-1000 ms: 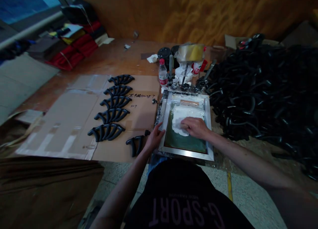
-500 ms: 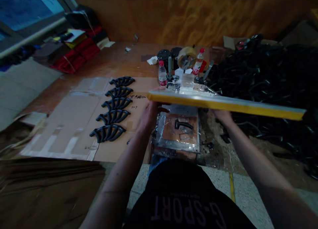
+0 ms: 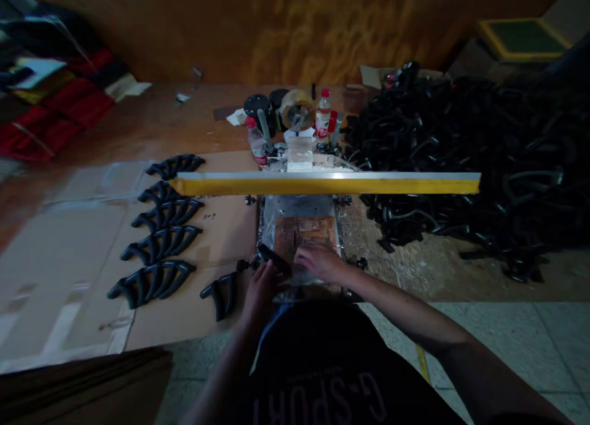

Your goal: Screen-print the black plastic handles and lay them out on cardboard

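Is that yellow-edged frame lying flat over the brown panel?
No, the yellow-edged frame is raised and seen edge-on, leaving the brown panel in view.

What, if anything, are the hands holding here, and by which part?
The left hand appears to hold a black piece by its near side; the exact grip is unclear. Whether the right hand holds anything cannot be told.

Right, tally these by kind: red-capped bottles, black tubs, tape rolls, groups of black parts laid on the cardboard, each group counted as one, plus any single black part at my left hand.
Red-capped bottles: 2
Black tubs: 2
Tape roll: 1
Groups of black parts on the cardboard: 6
Black part at the left hand: 1
Total: 12
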A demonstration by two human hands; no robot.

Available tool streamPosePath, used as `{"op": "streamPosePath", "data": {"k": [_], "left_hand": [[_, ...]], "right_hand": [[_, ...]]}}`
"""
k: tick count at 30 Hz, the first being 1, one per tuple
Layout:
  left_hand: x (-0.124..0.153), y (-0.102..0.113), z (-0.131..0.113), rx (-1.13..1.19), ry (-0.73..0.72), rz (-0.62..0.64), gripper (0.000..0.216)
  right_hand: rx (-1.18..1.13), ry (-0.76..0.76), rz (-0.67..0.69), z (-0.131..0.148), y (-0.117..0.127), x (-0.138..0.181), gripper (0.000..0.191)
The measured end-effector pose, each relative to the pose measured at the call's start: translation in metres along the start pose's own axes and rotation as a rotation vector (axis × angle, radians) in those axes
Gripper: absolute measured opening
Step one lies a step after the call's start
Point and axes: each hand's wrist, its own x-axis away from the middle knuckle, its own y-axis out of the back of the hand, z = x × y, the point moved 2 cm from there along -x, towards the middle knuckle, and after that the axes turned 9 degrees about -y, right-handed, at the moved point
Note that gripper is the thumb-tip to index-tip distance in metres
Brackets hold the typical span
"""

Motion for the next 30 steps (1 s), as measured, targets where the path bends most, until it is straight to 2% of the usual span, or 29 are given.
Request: {"op": "streamPosePath", "data": {"k": [2,5,8,10,14,16,18,20,22,25,28,30], "left_hand": [[-0.001,0.043,0.005,-0.106,-0.038,-0.174,0.034],[0.006,0.108,0.01,-0.391,-0.123,-0.449,0.041],[0.021,0.148,0.017,-0.631,-0.136,-0.604,0.045],[0.031,0.159,0.022,-0.745,-0.111,-0.663,0.044],[0.039,0.173,0.036,-0.883,-0.044,-0.839,0.041],[0.037,0.182,0.044,-0.91,-0.008,-0.889,0.043],[0.033,0.187,0.052,-0.96,0.002,-0.854,0.045],[0.027,0.185,0.058,-1.034,-0.02,-0.775,0.046],[0.02,0.179,0.062,-1.104,-0.036,-0.716,0.047],[0.014,0.17,0.066,-1.167,-0.028,-0.678,0.047],[0.012,0.171,0.065,-1.203,-0.022,-0.638,0.045],[0.011,0.175,0.059,-1.203,-0.037,-0.672,0.046]], "right_hand": [[0.09,-0.153,-0.04,-0.042,0.018,0.005,0.019],[0.221,-0.49,-0.169,-0.131,0.049,0.016,0.033],[0.324,-0.689,-0.186,-0.2,0.06,0.026,0.038],[0.368,-0.697,-0.145,-0.222,0.053,0.029,0.041],[0.405,-0.61,-0.1,-0.234,0.035,0.029,0.041],[0.417,-0.595,-0.133,-0.24,0.032,0.028,0.037],[0.405,-0.619,-0.218,-0.245,0.034,0.027,0.032],[0.372,-0.646,-0.312,-0.24,0.037,0.025,0.037],[0.338,-0.616,-0.364,-0.216,0.038,0.021,0.041],[0.318,-0.419,-0.348,-0.152,0.026,0.011,0.043],[0.306,-0.2,-0.287,-0.081,0.0,-0.002,0.044],[0.282,-0.121,-0.237,-0.045,-0.019,-0.011,0.044]]}}
